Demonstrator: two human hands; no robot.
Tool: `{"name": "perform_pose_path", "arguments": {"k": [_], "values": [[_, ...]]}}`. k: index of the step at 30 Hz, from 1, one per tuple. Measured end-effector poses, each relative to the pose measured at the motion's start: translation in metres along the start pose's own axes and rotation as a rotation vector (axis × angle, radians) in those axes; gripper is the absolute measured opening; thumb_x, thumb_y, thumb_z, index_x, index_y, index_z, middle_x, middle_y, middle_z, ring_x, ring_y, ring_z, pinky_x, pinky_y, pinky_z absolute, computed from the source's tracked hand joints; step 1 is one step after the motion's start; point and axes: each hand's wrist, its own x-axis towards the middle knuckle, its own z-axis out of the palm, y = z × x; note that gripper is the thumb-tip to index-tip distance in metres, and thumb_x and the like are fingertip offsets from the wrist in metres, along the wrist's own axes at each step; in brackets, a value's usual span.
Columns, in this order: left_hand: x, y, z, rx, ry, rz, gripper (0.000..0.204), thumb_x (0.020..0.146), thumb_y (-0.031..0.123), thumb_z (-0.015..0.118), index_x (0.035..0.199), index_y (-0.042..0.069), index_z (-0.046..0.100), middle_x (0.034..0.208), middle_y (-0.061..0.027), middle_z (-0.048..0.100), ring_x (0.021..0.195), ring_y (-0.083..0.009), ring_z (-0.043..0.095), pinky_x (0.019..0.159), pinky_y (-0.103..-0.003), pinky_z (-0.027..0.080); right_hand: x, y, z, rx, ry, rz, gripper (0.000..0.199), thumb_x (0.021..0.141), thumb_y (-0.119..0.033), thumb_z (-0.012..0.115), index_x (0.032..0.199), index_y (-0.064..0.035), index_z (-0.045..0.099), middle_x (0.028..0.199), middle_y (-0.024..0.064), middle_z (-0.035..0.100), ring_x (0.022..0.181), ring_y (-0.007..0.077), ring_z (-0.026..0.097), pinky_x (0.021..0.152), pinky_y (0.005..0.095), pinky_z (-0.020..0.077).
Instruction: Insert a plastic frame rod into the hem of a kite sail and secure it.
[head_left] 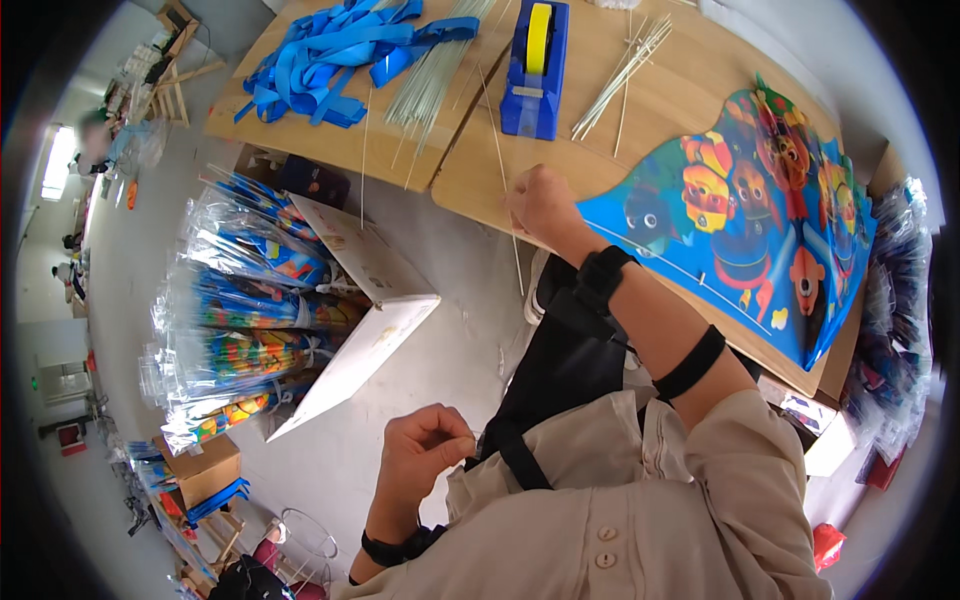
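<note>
At the table's front edge, my right hand is closed in a pinch around a thin pale rod, which slants from the tabletop down past the edge. My left hand is held low in front of my body, thumb against curled fingers; anything between them is too small to make out. Right of my right hand lies a blue kite-like printed sheet with cartoon animal figures, partly folded at its far right. A thin white rod runs along its near side. Beyond my right hand stands a blue tape dispenser with a yellow roll.
Blue ribbons are heaped at the far left of the table, beside a bundle of pale rods. More rods lie right of the dispenser. Plastic-wrapped colourful packs fill an open box on the left; more wrapped packs stand right.
</note>
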Motion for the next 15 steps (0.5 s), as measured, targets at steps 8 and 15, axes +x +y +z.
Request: {"name": "perform_pose_path", "arguments": {"k": [8, 15], "values": [[0.003, -0.005, -0.006, -0.031, 0.003, -0.049, 0.007, 0.076, -0.001, 0.067, 0.079, -0.003, 0.061, 0.073, -0.0028, 0.060, 0.067, -0.0080, 0.055, 0.063, -0.020, 0.046, 0.026, -0.026, -0.032, 1.005, 0.270, 0.228, 0.014, 0.079, -0.011, 0.063, 0.068, -0.0018, 0.061, 0.063, 0.0057, 0.060, 0.053, 0.0137, 0.054, 0.048, 0.0275, 0.0420], [0.004, -0.006, -0.003, -0.025, 0.050, -0.025, 0.012, 0.072, -0.001, 0.070, 0.075, -0.004, 0.058, 0.069, -0.0072, 0.057, 0.060, -0.0105, 0.049, 0.054, -0.022, 0.038, 0.037, -0.042, -0.038, 1.304, 0.324, 0.354, 0.008, 0.080, -0.003, 0.067, 0.083, -0.0014, 0.060, 0.077, 0.0035, 0.061, 0.068, 0.0113, 0.057, 0.058, 0.0236, 0.0450]]}}
